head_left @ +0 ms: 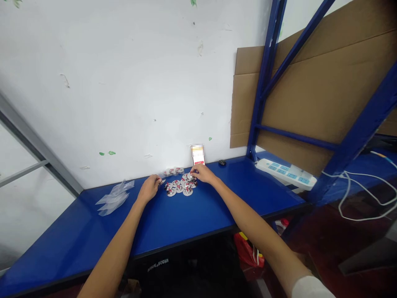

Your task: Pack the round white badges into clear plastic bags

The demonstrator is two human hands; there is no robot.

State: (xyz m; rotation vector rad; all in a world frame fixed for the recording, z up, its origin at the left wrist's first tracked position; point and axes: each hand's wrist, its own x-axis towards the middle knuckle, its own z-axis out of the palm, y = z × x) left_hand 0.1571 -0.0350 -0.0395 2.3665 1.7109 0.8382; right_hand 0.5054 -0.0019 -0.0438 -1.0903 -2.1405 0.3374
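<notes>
Several silver finger cymbals (pixel 179 188), domed discs with red loops, lie in a loose cluster on the blue table (pixel 173 223). At the cluster's left side, my left hand (pixel 149 189) is closed, pinching the edge of a finger cymbal (pixel 162 182). My right hand (pixel 202 174) reaches over the cluster's right end, thumb and fingers closed on another finger cymbal (pixel 191 176) by its red loop. Behind the cluster, near the wall, sit more cymbals packed in clear bags (pixel 173 171). Flat clear plastic bags (pixel 114 198) are piled to the left of my left hand.
A phone or card (pixel 197 155) leans on the wall behind my right hand. Farther right are a small black object (pixel 222 162) and a white power strip (pixel 287 174). A blue metal frame (pixel 260 91) with cardboard (pixel 322 82) borders the right side. White cables (pixel 350 194) hang there.
</notes>
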